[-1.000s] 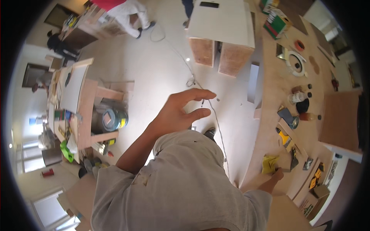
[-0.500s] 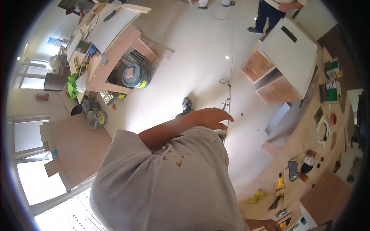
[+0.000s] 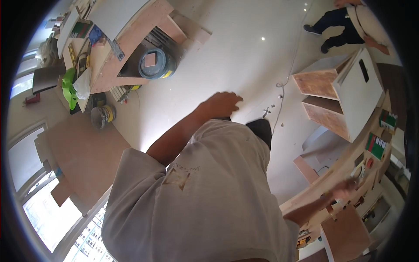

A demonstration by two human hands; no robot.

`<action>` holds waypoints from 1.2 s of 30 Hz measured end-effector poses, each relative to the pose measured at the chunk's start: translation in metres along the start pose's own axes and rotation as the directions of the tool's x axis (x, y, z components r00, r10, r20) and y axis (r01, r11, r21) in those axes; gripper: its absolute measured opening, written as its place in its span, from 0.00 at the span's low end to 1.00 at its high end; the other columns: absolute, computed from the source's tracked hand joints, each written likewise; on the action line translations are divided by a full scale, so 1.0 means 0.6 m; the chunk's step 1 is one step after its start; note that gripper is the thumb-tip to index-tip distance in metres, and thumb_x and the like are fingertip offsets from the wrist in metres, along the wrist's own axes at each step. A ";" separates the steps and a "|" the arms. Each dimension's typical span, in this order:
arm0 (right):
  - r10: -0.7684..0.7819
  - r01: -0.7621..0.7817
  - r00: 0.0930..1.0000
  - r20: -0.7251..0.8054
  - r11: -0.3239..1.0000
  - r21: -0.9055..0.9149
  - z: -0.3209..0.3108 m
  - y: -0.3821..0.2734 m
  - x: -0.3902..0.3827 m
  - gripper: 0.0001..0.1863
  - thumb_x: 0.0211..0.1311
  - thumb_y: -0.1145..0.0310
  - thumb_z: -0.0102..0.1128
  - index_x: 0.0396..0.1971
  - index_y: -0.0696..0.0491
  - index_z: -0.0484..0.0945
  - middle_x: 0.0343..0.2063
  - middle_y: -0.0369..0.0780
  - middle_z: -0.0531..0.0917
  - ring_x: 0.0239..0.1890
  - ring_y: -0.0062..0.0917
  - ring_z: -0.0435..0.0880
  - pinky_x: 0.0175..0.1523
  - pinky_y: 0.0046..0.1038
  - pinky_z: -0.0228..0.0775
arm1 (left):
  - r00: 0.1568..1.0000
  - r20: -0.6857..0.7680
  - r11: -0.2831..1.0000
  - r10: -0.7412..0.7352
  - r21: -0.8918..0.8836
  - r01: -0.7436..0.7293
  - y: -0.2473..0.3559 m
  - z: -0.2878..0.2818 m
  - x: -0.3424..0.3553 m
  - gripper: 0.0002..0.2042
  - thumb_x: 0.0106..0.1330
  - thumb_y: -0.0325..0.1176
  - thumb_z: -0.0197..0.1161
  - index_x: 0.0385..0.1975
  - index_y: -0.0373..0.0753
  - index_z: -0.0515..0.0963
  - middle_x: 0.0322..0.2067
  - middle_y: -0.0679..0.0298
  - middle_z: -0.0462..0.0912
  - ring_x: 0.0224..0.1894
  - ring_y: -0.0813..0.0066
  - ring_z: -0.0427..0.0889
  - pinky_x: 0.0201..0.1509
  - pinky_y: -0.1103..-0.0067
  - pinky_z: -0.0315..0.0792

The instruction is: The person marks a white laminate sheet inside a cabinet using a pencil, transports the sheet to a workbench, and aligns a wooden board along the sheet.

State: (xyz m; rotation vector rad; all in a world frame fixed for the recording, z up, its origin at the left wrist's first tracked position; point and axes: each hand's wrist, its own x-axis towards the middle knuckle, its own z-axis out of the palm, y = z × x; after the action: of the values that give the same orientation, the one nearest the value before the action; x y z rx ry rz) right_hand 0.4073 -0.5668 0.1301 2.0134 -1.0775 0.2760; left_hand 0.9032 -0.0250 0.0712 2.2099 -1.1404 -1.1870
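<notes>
My left hand (image 3: 223,104) hangs in front of my body above the pale floor, fingers loosely bent and apart, with nothing in it. My right hand (image 3: 345,189) reaches out over the long wooden workbench (image 3: 325,185) on the right. Motion smears its fingers, so whether it holds anything cannot be made out. Near it on the bench lie a white ring-shaped coil (image 3: 358,170) and a small red roll (image 3: 369,163). Farther along stand two green, white and red tins; the nearer tin (image 3: 376,146) is close to the bench edge.
A white-topped wooden cabinet (image 3: 360,94) lies beyond the bench, with a person (image 3: 345,28) standing behind it. A cable (image 3: 290,72) runs along the floor. On the left are a cluttered worktable (image 3: 126,52), a lidded blue-grey bucket (image 3: 163,65) and a stained bucket (image 3: 102,117).
My right hand has swung up and outward over the bench. My left hand has drawn back a little to the left. The view has turned, and my dark-trousered leg now shows ahead.
</notes>
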 end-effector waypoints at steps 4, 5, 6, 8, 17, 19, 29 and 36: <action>-0.398 0.394 0.909 -0.126 0.717 0.576 0.020 -0.322 -0.007 0.16 0.77 0.63 0.57 0.59 0.52 0.81 0.51 0.47 0.88 0.49 0.41 0.89 0.54 0.39 0.82 | 0.952 -0.285 0.993 -0.116 -0.061 0.103 -0.132 -0.096 0.015 0.19 0.77 0.39 0.59 0.64 0.45 0.80 0.60 0.55 0.84 0.62 0.51 0.81 0.67 0.59 0.74; -0.268 -0.310 0.842 0.468 0.470 0.827 -0.098 -0.496 -0.007 0.16 0.77 0.63 0.58 0.58 0.52 0.81 0.49 0.48 0.89 0.47 0.41 0.89 0.52 0.40 0.80 | 0.917 -0.322 0.972 -0.235 -0.073 0.223 -0.169 -0.121 -0.010 0.18 0.77 0.39 0.58 0.64 0.45 0.80 0.59 0.56 0.84 0.62 0.52 0.82 0.66 0.59 0.75; -0.292 -0.501 0.706 0.645 0.438 0.746 -0.127 -0.563 -0.020 0.16 0.77 0.63 0.57 0.57 0.52 0.82 0.45 0.49 0.90 0.44 0.41 0.90 0.51 0.40 0.80 | 0.886 -0.393 0.969 -0.246 -0.071 0.237 -0.196 -0.152 -0.005 0.17 0.75 0.37 0.60 0.61 0.46 0.81 0.56 0.56 0.85 0.59 0.52 0.83 0.64 0.59 0.76; -0.463 -0.479 0.629 0.625 0.402 0.780 -0.131 -0.671 -0.045 0.14 0.76 0.64 0.58 0.53 0.54 0.83 0.36 0.50 0.89 0.39 0.41 0.90 0.46 0.41 0.80 | 0.813 -0.504 0.955 -0.290 -0.102 0.278 -0.252 -0.215 0.008 0.16 0.73 0.35 0.61 0.58 0.46 0.83 0.54 0.56 0.86 0.57 0.51 0.84 0.62 0.60 0.77; -0.645 -0.619 0.288 0.708 0.439 0.652 -0.116 -1.054 0.060 0.14 0.69 0.62 0.60 0.43 0.57 0.86 0.23 0.43 0.86 0.23 0.30 0.84 0.31 0.37 0.77 | 0.560 -0.660 0.854 -0.500 -0.267 0.447 -0.451 -0.609 0.074 0.21 0.75 0.38 0.61 0.65 0.39 0.79 0.66 0.52 0.80 0.69 0.50 0.76 0.72 0.62 0.70; -0.631 -0.430 0.566 0.530 0.323 0.843 -0.019 -1.123 0.079 0.14 0.68 0.60 0.62 0.42 0.56 0.86 0.21 0.40 0.84 0.20 0.27 0.83 0.26 0.36 0.75 | 0.552 -0.745 0.907 -0.374 -0.169 0.386 -0.509 -0.694 0.113 0.23 0.74 0.39 0.63 0.66 0.39 0.78 0.65 0.50 0.80 0.69 0.49 0.76 0.72 0.61 0.70; -0.700 -0.648 0.260 0.665 0.385 0.658 -0.188 -1.350 0.499 0.11 0.77 0.64 0.55 0.48 0.53 0.81 0.21 0.35 0.79 0.17 0.18 0.76 0.21 0.26 0.67 | 0.592 -0.698 0.836 -0.403 -0.018 0.548 -0.768 -1.016 0.202 0.32 0.73 0.46 0.69 0.72 0.38 0.71 0.72 0.46 0.72 0.76 0.48 0.68 0.80 0.61 0.62; -0.682 -0.559 0.317 0.659 0.426 0.711 -0.456 -1.495 0.629 0.15 0.76 0.67 0.59 0.56 0.56 0.80 0.27 0.38 0.82 0.30 0.22 0.81 0.38 0.31 0.73 | 0.563 -0.725 0.791 -0.398 0.039 0.610 -0.937 -1.183 0.275 0.45 0.67 0.58 0.73 0.78 0.41 0.63 0.79 0.48 0.60 0.81 0.47 0.58 0.82 0.58 0.59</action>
State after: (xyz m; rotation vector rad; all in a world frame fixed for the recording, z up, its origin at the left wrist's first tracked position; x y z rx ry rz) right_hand 1.3781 -0.3170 0.0023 3.4961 -1.7697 -0.8413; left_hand 1.8060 0.1485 0.0280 2.9501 -0.3499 -0.2279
